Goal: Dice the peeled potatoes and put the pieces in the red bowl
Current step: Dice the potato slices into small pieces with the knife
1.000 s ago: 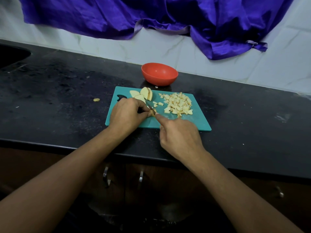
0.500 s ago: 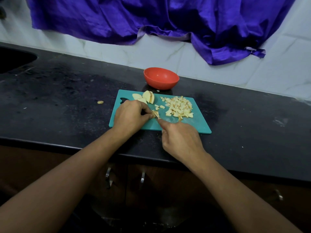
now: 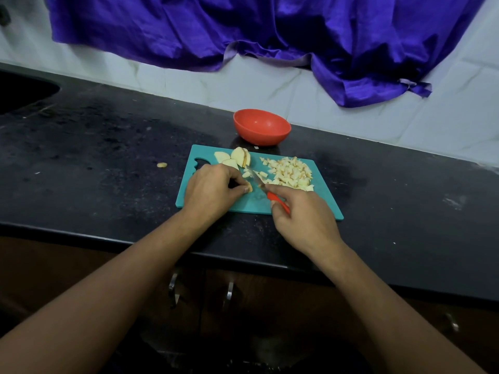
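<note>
On the teal cutting board (image 3: 325,202) the left hand (image 3: 213,191) curls over a small potato piece (image 3: 249,188) and pinches it at its fingertips. Just to its right, the right hand (image 3: 302,220) is clamped round the red handle of a knife (image 3: 270,197), whose blade angles up and away between the two hands. The pile of diced potato (image 3: 290,174) lies just beyond the right hand and the uncut potato slices (image 3: 239,160) just beyond the left, while the red bowl (image 3: 262,127) stands on the black desk (image 3: 108,171) behind the board, with nothing visible inside it.
</note>
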